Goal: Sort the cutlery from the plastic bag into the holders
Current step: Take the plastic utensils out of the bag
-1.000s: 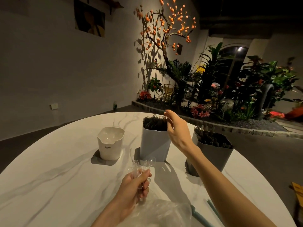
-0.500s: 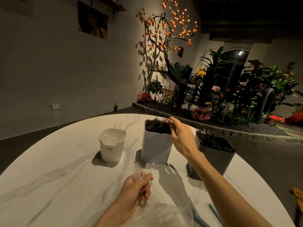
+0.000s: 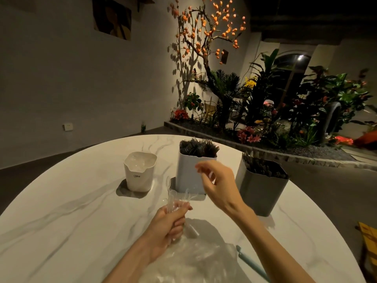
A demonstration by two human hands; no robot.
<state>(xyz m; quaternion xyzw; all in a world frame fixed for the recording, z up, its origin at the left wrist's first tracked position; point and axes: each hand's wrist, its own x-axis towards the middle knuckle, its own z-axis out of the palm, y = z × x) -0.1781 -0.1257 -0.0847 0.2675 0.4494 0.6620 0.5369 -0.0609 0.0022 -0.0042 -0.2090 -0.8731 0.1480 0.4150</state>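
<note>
Clear cutlery point(image 3: 173, 198) gripped by left hand point(image 3: 170, 222) fingers point(image 3: 179, 223).

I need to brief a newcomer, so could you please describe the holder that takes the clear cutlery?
On the round marble table three holders stand in a row. It is the leftmost holder, short, white and lettered, while its taller neighbours bristle with dark cutlery.
</note>
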